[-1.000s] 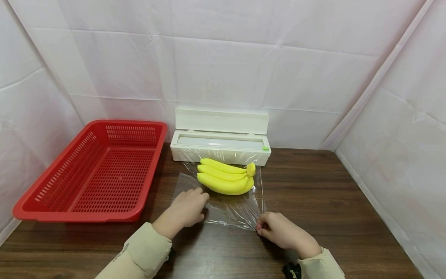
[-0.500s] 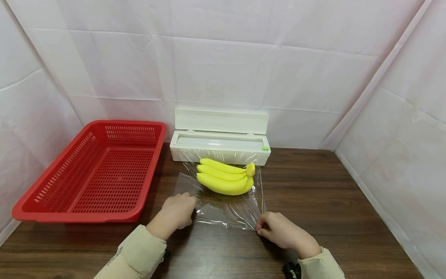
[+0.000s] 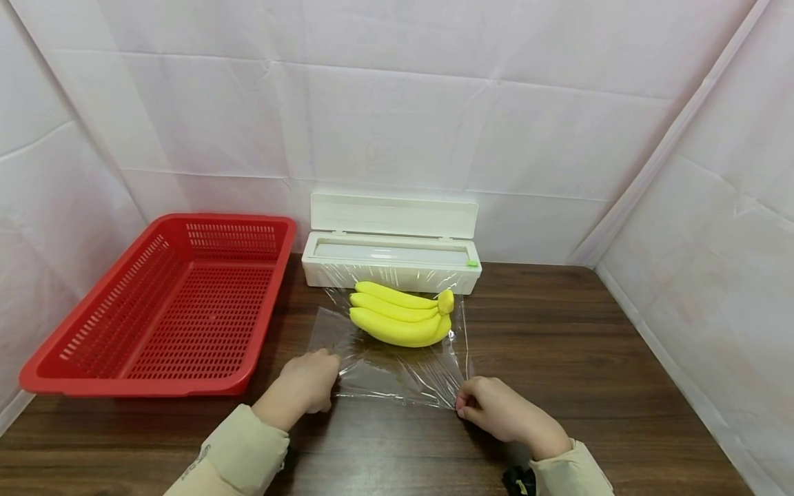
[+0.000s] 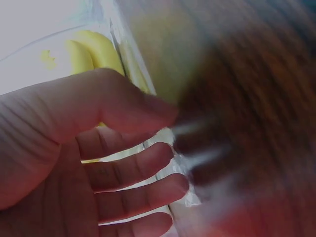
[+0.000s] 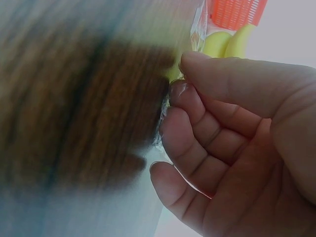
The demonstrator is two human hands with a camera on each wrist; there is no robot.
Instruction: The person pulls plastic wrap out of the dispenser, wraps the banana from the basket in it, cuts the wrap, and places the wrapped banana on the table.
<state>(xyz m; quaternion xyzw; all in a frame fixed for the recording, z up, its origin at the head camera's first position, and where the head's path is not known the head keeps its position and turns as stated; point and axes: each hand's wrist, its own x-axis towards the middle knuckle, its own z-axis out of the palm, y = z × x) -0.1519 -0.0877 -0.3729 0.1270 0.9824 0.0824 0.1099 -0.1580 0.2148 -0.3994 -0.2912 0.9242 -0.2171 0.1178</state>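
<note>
A bunch of yellow bananas (image 3: pixel 400 317) lies on a sheet of clear cling film (image 3: pixel 378 382), stem end to the right. The film comes from the front of a white cling film dispenser (image 3: pixel 397 275) with its lid raised. At the film's near left corner is my left hand (image 3: pixel 304 382); its thumb and index finger meet at the film edge, other fingers fairly straight in the left wrist view. My right hand (image 3: pixel 502 411) pinches the near right corner between thumb and curled index finger, drawing creases there. In the right wrist view, crumpled film (image 5: pixel 162 121) shows by the fingertips.
On the left of the dark wooden table (image 3: pixel 558 344) stands a red plastic basket (image 3: pixel 248 351) with nothing in it. A green slider (image 3: pixel 473 264) sits at the dispenser's right end. White cloth walls (image 3: pixel 397 124) enclose the back and both sides.
My left hand has slid leftward along the film's near edge, away from the front of the bananas. The right hand stays at its corner; bananas and dispenser have not moved.
</note>
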